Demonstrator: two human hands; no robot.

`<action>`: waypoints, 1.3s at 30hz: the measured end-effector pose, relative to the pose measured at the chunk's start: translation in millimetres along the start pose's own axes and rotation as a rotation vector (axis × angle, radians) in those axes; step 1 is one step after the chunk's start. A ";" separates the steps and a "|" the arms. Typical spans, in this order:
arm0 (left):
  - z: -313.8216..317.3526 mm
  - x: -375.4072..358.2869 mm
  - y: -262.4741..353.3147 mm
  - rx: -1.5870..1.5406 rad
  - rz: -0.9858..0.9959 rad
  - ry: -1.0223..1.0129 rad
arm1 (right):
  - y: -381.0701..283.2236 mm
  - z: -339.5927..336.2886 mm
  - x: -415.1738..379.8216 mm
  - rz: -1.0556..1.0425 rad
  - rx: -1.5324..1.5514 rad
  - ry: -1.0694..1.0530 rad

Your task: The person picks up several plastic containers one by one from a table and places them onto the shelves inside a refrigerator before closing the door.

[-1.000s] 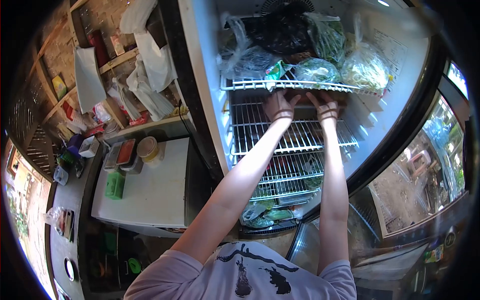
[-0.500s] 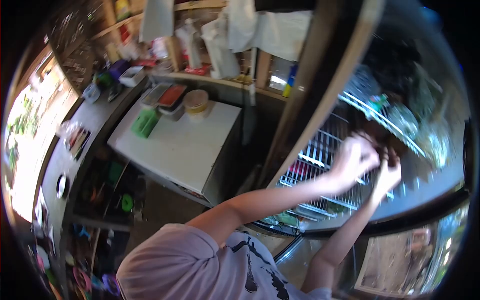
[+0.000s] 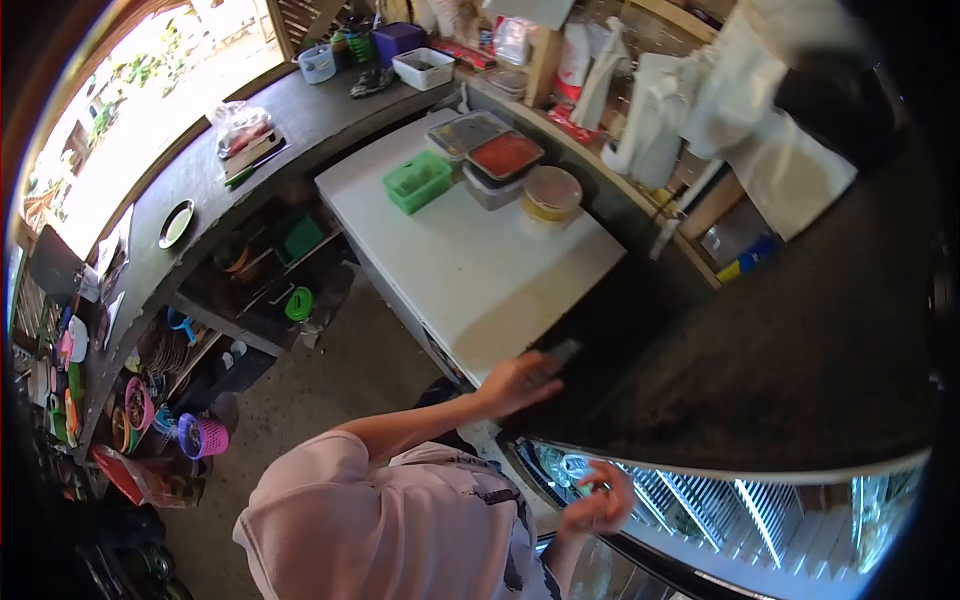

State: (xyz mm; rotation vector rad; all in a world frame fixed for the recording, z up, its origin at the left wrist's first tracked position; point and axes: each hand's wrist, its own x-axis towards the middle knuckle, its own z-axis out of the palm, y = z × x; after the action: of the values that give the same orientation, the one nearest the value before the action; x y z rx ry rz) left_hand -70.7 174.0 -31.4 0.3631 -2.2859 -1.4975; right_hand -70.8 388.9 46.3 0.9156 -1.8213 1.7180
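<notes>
My left hand (image 3: 520,385) is closed, fingers curled round a small greyish, see-through thing (image 3: 566,350) whose kind I cannot make out. It is near the front corner of the white chest-like top (image 3: 480,270). My right hand (image 3: 600,503) is lower, in front of the lit fridge (image 3: 700,510). Its fingers are half bent and apart, with nothing visible in them. Wire shelves (image 3: 755,515) show inside the fridge, and plastic bags (image 3: 880,515) lie at its far right.
On the white top stand a green basket (image 3: 418,182), a tub with red contents (image 3: 505,157) and a round lidded tub (image 3: 551,194). A dark counter (image 3: 205,175) runs along the left. The dark fridge side (image 3: 740,370) fills the right. A purple basket (image 3: 203,436) sits low left.
Both hands have come out from the fridge shelf and moved left, my left hand toward the white top. The view has turned left, showing more of the counter and floor.
</notes>
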 end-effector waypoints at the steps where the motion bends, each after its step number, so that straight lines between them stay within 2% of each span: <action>1: -13.9 11.0 -20.1 -0.007 -0.011 0.013 | 5.7 22.3 12.8 0.043 0.058 -0.126; 3: -48.1 39.3 -52.5 -0.263 -0.081 0.286 | 18.4 65.2 24.4 0.275 0.161 -0.262; 4: -72.1 52.6 -63.8 -0.303 -0.132 0.323 | 19.8 87.6 30.7 0.464 0.207 -0.290; 6: -123.1 82.8 -84.7 -0.252 -0.092 0.430 | 29.2 136.5 44.3 0.630 0.303 -0.298; 8: -174.7 118.2 -105.2 -0.046 -0.095 0.545 | 44.9 181.7 55.1 0.731 0.240 -0.385; 9: -197.9 135.4 -114.1 -0.051 -0.092 0.543 | 54.8 201.9 59.7 0.819 0.271 -0.415; 11: -240.4 167.1 -130.5 0.127 0.018 0.719 | 70.4 248.3 67.8 0.868 0.260 -0.467; 12: -256.7 181.2 -138.9 0.120 0.013 0.713 | 78.3 269.3 71.0 0.920 0.251 -0.523; 14: -288.8 210.8 -158.7 0.364 0.031 0.765 | 95.5 313.8 74.1 0.916 0.271 -0.573; 17: -329.6 260.8 -200.3 0.316 -0.028 0.839 | 105.6 379.6 87.2 0.921 0.353 -0.615; 22: -382.7 342.6 -282.3 0.373 -0.133 0.813 | 131.0 491.3 116.9 0.892 0.476 -0.610; 24: -394.6 362.2 -297.4 0.265 -0.182 0.700 | 138.8 531.8 136.5 0.792 0.397 -0.611; 26: -402.2 377.4 -310.9 0.269 -0.165 0.668 | 179.6 570.3 133.9 0.807 0.336 -0.584; 27: -406.7 383.7 -321.0 0.188 -0.148 0.578 | 194.6 585.9 131.7 0.816 0.275 -0.562; 28: -409.9 385.2 -322.5 0.105 -0.132 0.486 | 197.2 595.2 134.4 0.827 0.275 -0.563; 30: -415.5 386.8 -324.5 0.053 -0.163 0.430 | 201.3 612.1 140.0 0.846 0.065 -0.549; 31: -417.6 386.5 -321.1 -0.003 -0.186 0.378 | 213.8 620.1 136.5 0.817 0.063 -0.537; 32: -417.6 387.7 -322.3 -0.002 -0.191 0.374 | 201.9 622.4 143.5 0.824 0.063 -0.537; 34: -416.1 391.3 -325.3 -0.003 -0.168 0.465 | 181.5 625.6 154.2 0.966 0.205 -0.466; 39: -428.6 402.9 -342.6 0.019 -0.238 0.523 | 190.8 652.0 150.2 0.968 0.165 -0.408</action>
State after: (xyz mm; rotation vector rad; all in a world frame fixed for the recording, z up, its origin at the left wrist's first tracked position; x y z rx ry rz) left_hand -235.9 -480.1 -122.2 0.9388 -1.8857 -1.2893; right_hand -243.1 -279.5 -40.7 0.4549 -2.7032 2.3776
